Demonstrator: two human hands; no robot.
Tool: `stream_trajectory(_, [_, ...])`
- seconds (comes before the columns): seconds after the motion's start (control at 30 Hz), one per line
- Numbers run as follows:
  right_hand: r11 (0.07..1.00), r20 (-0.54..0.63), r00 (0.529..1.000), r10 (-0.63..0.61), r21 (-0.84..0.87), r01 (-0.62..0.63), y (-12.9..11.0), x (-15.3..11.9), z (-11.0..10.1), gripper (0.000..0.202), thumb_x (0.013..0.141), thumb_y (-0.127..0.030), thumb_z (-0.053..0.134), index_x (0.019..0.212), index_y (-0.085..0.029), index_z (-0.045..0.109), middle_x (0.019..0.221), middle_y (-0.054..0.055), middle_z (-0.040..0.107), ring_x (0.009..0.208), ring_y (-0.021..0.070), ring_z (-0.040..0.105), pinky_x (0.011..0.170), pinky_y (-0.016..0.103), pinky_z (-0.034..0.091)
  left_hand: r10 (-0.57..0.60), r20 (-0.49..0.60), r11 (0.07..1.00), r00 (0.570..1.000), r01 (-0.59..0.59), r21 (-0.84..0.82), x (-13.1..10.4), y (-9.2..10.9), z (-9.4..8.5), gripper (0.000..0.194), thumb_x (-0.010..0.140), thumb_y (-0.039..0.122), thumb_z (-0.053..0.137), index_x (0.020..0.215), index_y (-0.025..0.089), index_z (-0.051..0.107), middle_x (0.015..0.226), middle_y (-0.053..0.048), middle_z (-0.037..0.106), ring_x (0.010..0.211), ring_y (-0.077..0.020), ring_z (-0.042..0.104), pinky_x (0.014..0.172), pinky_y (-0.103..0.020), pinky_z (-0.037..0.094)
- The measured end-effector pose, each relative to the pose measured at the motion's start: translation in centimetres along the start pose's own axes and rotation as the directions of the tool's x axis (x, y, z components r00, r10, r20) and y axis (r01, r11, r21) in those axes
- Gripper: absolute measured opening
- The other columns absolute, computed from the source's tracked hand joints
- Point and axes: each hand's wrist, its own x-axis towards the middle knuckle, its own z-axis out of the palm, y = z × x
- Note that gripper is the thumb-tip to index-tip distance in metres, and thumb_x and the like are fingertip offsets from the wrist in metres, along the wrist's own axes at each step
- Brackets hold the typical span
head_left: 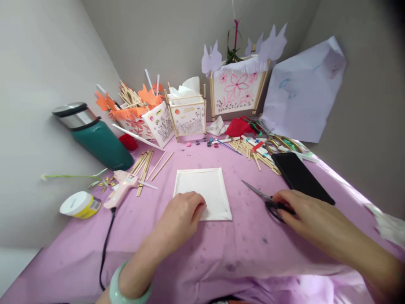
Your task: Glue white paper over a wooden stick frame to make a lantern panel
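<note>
Over pink cloth, the half-curled left hand touches a white panel; the right hand grips scissors.

No text, brand, number or sign can be read. The yellow-banded tub near the worktop's left edge carries a label, and the pink glue gun has a small sticker; both are too small to make out.

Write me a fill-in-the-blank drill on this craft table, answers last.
The right hand touches a pair of ____.
The left hand is at a square panel coloured ____.
Seen from here, the black phone lies to the panel's ____.
The glue gun is pale ____.
Missing words: scissors; white; right; pink.
</note>
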Motion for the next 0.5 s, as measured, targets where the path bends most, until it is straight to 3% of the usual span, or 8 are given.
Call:
stream_trajectory(0.1, [0.998,0.092,0.994,0.054,-0.018,-0.053,-0.2,-1.5,0.1,0.024,0.087,-0.034,0.048,0.104,-0.025,0.062,0.098,0.003,0.069,0.073,0.0227,0.067,0.058,0.032,0.047,0.042,0.016,0.999,0.999,-0.042,-0.006,1.5,1.1,0.5,0.016,0.091,0.019,0.043,0.088,0.018,0.059,0.084,-0.003,0.064,0.077,-0.017,0.059,0.067,-0.028,0.042])
stream_trajectory(0.27, [0.998,0.093,0.994,0.058,0.03,-0.061,-0.8,-3.4,-0.2,0.027,0.085,-0.032,0.053,0.11,-0.025,0.063,0.098,0.003,0.071,0.078,0.0235,0.068,0.063,0.034,0.052,0.182,0.138,0.983,0.974,-0.178,-0.039,2.4,2.1,2.1,0.021,0.086,0.016,0.054,0.104,0.023,0.061,0.098,-0.002,0.063,0.085,-0.0175,0.061,0.074,-0.028,0.045])
stream_trajectory(0.5, [0.974,0.074,0.993,-0.088,0.215,0.07,-2.1,-5.5,-0.7,0.029,0.092,-0.027,0.043,0.116,-0.026,0.059,0.105,0.005,0.068,0.078,0.018,0.067,0.063,0.028,0.052,0.116,0.072,0.993,0.991,-0.114,-0.038,2.3,1.8,3.3,0.019,0.086,0.01,0.046,0.087,0.021,0.062,0.087,-0.001,0.064,0.079,-0.0167,0.06,0.07,-0.028,0.043])
